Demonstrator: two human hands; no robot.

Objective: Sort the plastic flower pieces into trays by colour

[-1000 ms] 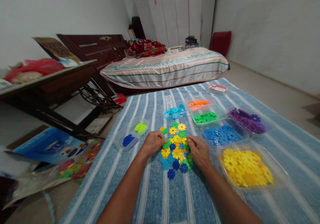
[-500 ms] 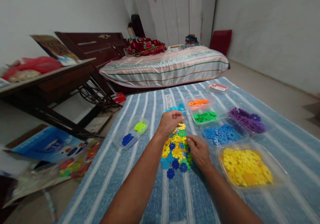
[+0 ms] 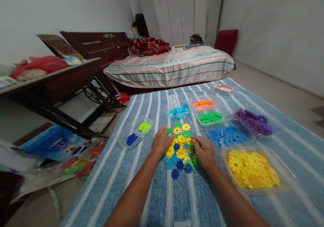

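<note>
A pile of flat flower-shaped plastic pieces in yellow, blue, green and cyan lies on the blue striped mat. My left hand rests on the pile's left edge with its fingers stretched toward a green piece. My right hand sits at the pile's right edge with its fingers curled down and the fingertips pinched among the pieces; what they grip is hidden.
Clear trays ring the pile: yellow pieces, blue, purple, green, orange, cyan, and one holding lime and dark blue. A bed lies beyond. A dark table stands left.
My left hand reached out to the cyan tray, then came back to the pile's left edge. My right hand stayed at the right edge.
</note>
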